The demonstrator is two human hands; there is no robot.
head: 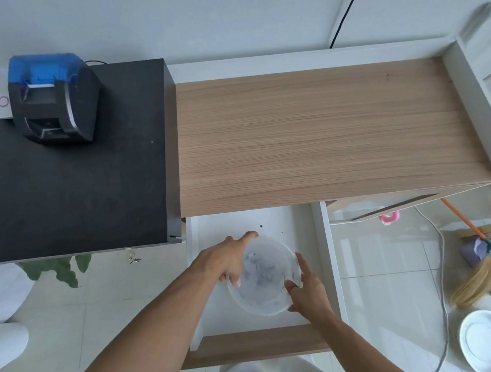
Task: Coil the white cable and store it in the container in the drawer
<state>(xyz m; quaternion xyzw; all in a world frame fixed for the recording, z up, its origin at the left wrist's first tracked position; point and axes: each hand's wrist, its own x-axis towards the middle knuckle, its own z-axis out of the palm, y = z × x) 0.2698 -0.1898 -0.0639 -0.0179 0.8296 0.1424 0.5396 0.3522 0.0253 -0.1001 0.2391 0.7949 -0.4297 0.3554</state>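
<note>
A round translucent plastic container (264,275) sits in the open white drawer (330,267) below the wooden desk top. Both hands are on it. My left hand (223,259) grips its left and far rim with the fingers spread over the top. At its right near edge, my right hand (307,291) pinches the rim, thumb on top. The container's top surface looks cloudy with dark smudges; whether this is a lid I cannot tell. Whether the white cable is inside is unclear. A white cord (442,273) runs along the floor at the right.
Wooden desk top (322,132) lies above the drawer. A black cabinet (71,185) with a black-and-blue device (52,98) stands at the left. On the tiled floor at the right are a broom (485,266), a white round lid or plate (490,342) and a pink object (389,218).
</note>
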